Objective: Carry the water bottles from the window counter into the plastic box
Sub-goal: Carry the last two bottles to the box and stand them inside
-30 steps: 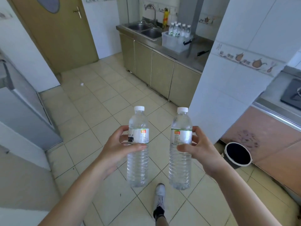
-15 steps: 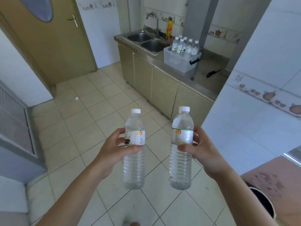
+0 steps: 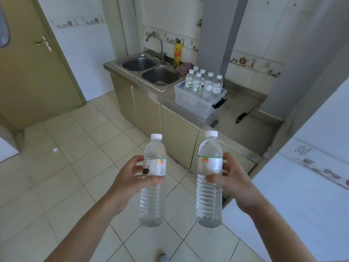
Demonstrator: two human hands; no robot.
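My left hand (image 3: 130, 183) grips a clear water bottle (image 3: 153, 201) with a white cap, held upright at chest height. In my right hand (image 3: 234, 184) a second clear bottle (image 3: 209, 203) stands upright, gripped around its label. Ahead on the steel counter sits the translucent plastic box (image 3: 192, 105) with a black latch. Several white-capped water bottles (image 3: 204, 85) stand inside it, at its far end. Both hands are well short of the box, over the tiled floor.
A double steel sink (image 3: 151, 69) with a tap and a yellow bottle (image 3: 177, 53) lies left of the box. A black object (image 3: 242, 116) lies on the counter (image 3: 241, 129) to the right. A white tiled wall corner (image 3: 302, 176) juts in at right; a door (image 3: 35, 72) stands at left.
The view has advanced toward the sink counter and turned right; the box now appears larger and closer. Both hands still hold their bottles upright in the same grip.
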